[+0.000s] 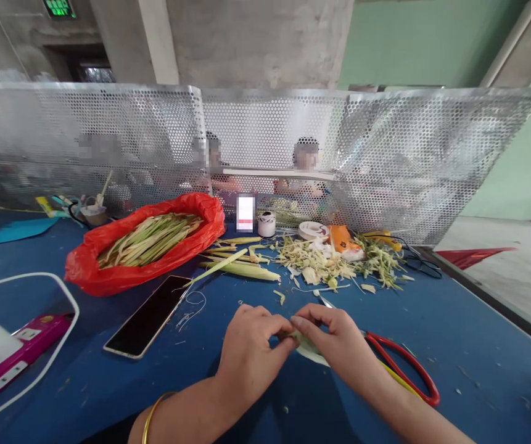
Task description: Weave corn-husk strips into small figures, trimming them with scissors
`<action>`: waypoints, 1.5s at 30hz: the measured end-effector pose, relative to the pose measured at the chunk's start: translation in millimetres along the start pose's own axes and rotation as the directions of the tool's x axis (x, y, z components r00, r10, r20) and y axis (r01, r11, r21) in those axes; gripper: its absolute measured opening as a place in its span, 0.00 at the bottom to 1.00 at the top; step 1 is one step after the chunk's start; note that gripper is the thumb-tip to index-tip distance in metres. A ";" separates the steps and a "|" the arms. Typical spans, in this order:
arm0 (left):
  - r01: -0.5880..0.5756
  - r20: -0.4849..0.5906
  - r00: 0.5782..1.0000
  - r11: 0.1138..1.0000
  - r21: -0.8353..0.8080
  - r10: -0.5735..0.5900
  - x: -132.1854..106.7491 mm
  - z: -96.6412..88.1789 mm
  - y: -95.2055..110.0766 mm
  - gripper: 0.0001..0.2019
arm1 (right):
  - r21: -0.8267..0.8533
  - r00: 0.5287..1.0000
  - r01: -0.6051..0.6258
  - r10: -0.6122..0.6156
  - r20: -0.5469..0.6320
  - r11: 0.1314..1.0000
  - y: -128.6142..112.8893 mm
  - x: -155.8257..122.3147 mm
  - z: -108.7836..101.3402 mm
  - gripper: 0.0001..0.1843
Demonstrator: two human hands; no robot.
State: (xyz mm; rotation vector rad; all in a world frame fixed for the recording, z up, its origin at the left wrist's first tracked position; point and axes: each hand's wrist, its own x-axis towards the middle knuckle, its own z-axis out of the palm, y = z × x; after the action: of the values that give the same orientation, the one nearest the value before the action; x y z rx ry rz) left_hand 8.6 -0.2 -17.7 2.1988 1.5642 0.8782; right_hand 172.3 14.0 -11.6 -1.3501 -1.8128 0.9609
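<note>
My left hand [251, 348] and my right hand [337, 345] meet over the blue table [469, 345], both pinching a small pale green leaf piece [306, 346] between fingertips. Red-handled scissors [401, 364] lie just right of my right hand, partly under the wrist. A black phone [149, 316] lies to the left of my left hand. Loose green stalks [242, 262] lie farther back.
A red plastic bag [108, 271] full of green leaf strips sits at back left. A heap of leaf trimmings [334, 262] lies at back right, with a thread spool [266, 224] and tape roll [314, 230]. A perforated metal screen [385, 148] walls the far edge; people sit behind it. A pink device [20, 351] lies at left.
</note>
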 end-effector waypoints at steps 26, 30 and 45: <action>0.342 0.518 0.853 0.818 -0.462 -0.065 4.4 1.1 2.2 0.06 | 0.701 0.943 0.118 0.142 -0.301 0.703 3.3 8.4 -0.4 0.13; 0.450 0.603 0.795 0.728 -0.516 -0.064 6.2 -2.5 3.1 0.06 | 0.687 0.937 0.198 0.069 -0.341 0.699 -0.1 6.4 -0.3 0.12; 0.571 0.571 0.811 0.386 -0.725 -0.126 5.4 -4.3 2.7 0.08 | 0.569 0.993 -0.063 0.111 -0.049 0.820 11.1 17.8 -10.7 0.24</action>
State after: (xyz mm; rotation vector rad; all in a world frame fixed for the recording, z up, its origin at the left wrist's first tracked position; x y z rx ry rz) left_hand 9.1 3.3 -11.2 1.0851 0.9249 0.7224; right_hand 182.4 35.1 -14.3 -1.0717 -1.2570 1.3438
